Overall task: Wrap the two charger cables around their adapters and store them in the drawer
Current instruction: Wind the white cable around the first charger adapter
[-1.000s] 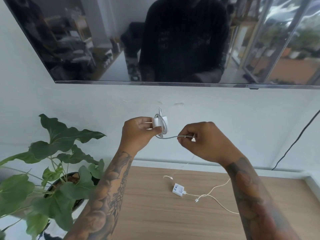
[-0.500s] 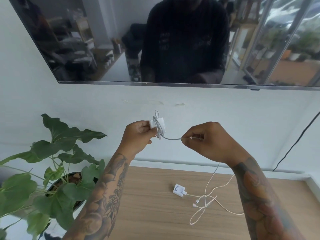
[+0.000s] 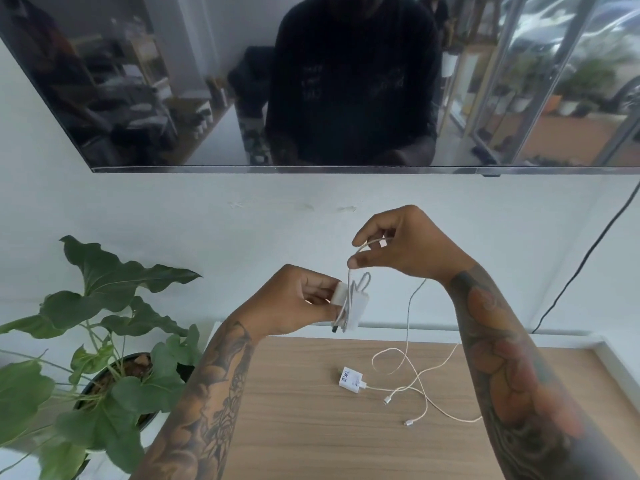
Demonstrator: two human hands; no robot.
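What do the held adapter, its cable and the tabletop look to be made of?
Held adapter: white plastic, apparently smooth, by its plain, even faces. Its cable: thin, flexible, pale; braid or plastic cannot be told. Tabletop: light wood-grain, matte; solid wood or laminate is unclear.

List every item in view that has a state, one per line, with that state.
Left hand: grips the white square adapter in mid-air.
White square adapter: partly wrapped in its thin white cable.
Right hand: pinches the thin white cable above the adapter.
Thin white cable: loose end trailing onto the wooden tabletop.
Second white labelled adapter: lying on the tabletop, cable unwrapped.
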